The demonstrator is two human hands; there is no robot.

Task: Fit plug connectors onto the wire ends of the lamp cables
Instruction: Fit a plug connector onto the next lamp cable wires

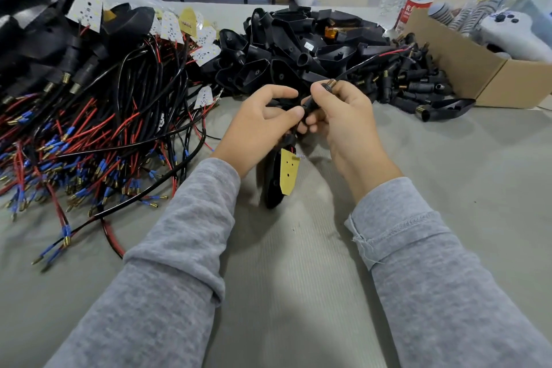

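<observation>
both hands meet just above the middle of the table (448, 188), and the whole job sits between them. the right hand (340, 110) has its grip curled round a black plug connector (318, 95), whose long axis runs from about seven o'clock up to one o'clock, the brass threaded end poking out above the thumb. a black cable (367, 61) with a red wire beside it leaves that end toward two o'clock, over the heap of loose connectors (418, 84). the left hand (263, 119) pinches the lower end of the same assembly, at eight o'clock from the connector and touching it, so either hand could do the seating; i'd judge the push goes along that slanted axis. below the hands hangs a black lamp housing (273, 185) with a yellow board (289, 172), pointing to six o'clock.

the actual joint is buried under the fingers, so i cannot tell whether the wire ends are seated. the cable's far end is lost in the pile.
</observation>
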